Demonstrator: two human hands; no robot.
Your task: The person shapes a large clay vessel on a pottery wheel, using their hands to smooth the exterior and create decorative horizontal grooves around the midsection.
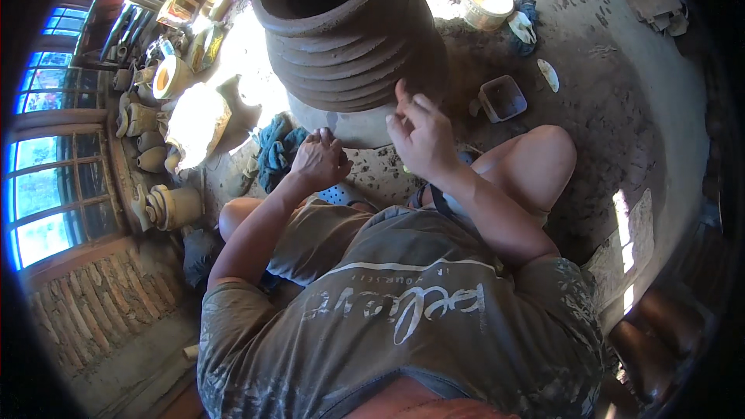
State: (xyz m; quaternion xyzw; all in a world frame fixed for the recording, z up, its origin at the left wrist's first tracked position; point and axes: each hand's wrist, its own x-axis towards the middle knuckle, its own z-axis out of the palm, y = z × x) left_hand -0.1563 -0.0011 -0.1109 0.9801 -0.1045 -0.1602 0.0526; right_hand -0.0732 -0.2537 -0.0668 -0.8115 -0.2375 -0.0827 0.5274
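A large dark clay pot [349, 54] with a wide round mouth and ridged sides stands in front of me on a pale grey round base [365, 130]. My right hand [425, 136] is raised beside the pot's lower right side, index finger extended, thumb apart and nothing visible in it; contact with the clay is unclear. Lower down and to the left, my left hand [317, 161] is near the base with its fingers curled in. Whatever its fingers may hold is hidden. A dark teal cloth [278, 151] lies just left of that hand.
A square plastic container [503, 98] sits on the floor to the right, with a bucket [486, 3] and a dark bundle [524, 27] beyond it. Several small pots and vessels [151, 157] line the left side under the windows. My bent knee [543, 159] lies close on the right.
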